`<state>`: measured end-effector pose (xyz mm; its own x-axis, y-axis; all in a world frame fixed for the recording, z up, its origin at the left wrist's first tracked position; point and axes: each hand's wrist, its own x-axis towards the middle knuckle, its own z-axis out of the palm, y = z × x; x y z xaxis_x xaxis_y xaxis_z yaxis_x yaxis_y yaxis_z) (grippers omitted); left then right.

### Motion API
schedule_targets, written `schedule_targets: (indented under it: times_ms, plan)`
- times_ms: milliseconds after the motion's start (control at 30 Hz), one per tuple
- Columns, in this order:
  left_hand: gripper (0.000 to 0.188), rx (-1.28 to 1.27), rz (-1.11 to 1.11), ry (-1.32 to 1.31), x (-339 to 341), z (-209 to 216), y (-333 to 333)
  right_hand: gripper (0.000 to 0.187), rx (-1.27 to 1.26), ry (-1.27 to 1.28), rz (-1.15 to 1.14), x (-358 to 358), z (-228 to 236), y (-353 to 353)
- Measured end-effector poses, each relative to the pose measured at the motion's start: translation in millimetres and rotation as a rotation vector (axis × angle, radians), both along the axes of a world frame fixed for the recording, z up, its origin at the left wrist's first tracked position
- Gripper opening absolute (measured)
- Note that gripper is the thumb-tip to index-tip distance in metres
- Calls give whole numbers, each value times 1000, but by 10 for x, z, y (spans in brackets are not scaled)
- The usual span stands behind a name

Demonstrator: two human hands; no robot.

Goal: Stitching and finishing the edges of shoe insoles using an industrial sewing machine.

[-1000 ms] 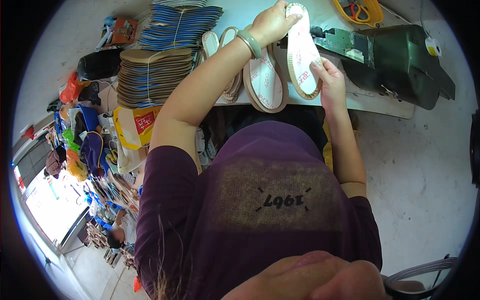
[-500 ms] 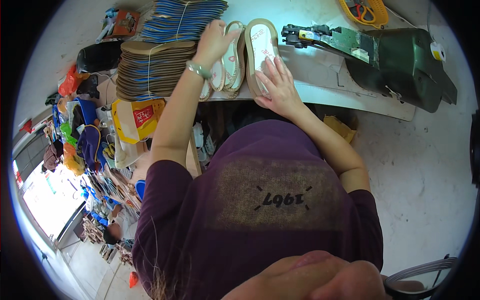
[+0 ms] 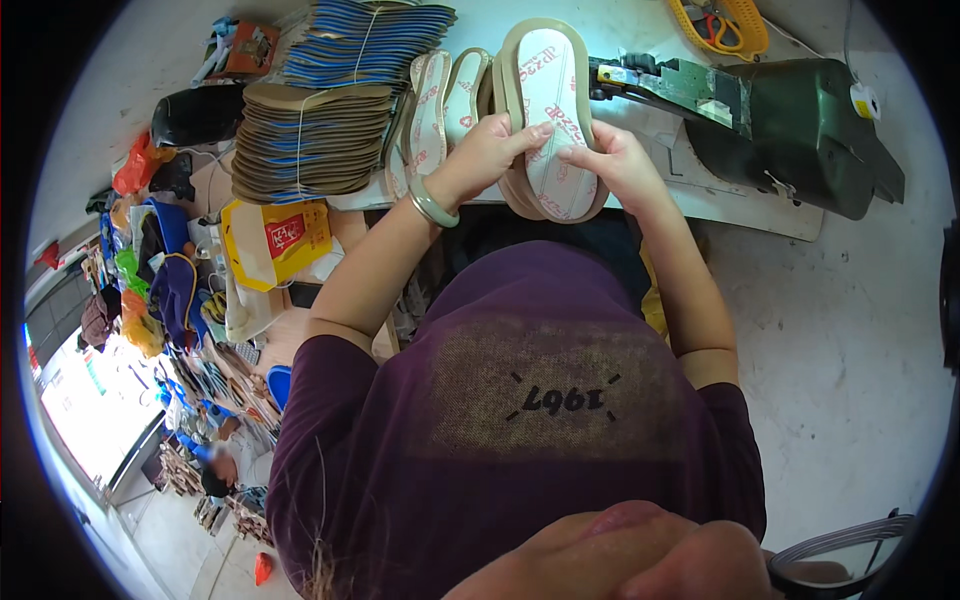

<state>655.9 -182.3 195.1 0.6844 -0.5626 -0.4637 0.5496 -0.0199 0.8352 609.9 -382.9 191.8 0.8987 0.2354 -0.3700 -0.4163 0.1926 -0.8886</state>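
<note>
A long sole-shaped insole [image 3: 548,80] with a tan rim and a white, red-printed face is held upright before me at the table's near edge. My left hand [image 3: 490,160] grips its left edge with the thumb lying on the white face. On the opposite edge, my right hand [image 3: 628,168] holds it in the same way, thumb pointing inward. Tan edges of at least one more insole show behind it. Left of it, beside my left hand, rest narrower insoles with white printed faces [image 3: 430,110] and stitched-looking edges. The fingers behind the held insole are hidden.
Tied stacks of brown and blue insoles [image 3: 310,140] stand at the left on the white table [image 3: 640,30]. A dark green machine [image 3: 810,130], seemingly a sewing machine, occupies the right. Behind it sits a yellow basket [image 3: 762,42] with scissors [image 3: 738,35]. A yellow box [image 3: 250,245] lies left.
My left hand has come right from the narrower insoles onto the tan-rimmed insole. My right hand has shifted from its face to its right edge. The insole now appears larger and further right.
</note>
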Motion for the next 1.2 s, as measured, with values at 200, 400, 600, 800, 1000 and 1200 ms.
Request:
schedule_targets:
  times_ms: [200, 400, 600, 800, 1000, 1200]
  plan:
    - [32, 114, 172, -183, 109, -199, -370, 45, -982, -685, -248, -60, -45, 70]
    - [34, 273, 286, -549, 327, -133, -671, 39, -1129, -632, -179, 101, 127, -154]
    - [35, 432, 322, -1029, 545, -431, -1048, 33, -783, -573, -516, 115, -148, -400]
    - [34, 196, 210, -558, 850, -450, -1013, 37, 315, -19, -561, -280, -388, -275]
    - [43, 251, 318, -566, 1082, -529, -1006, 36, 402, 77, -357, -165, -378, 12]
    - [52, 542, -120, -1582, 1431, 65, -1005, 32, 191, 81, -477, 105, -195, -4]
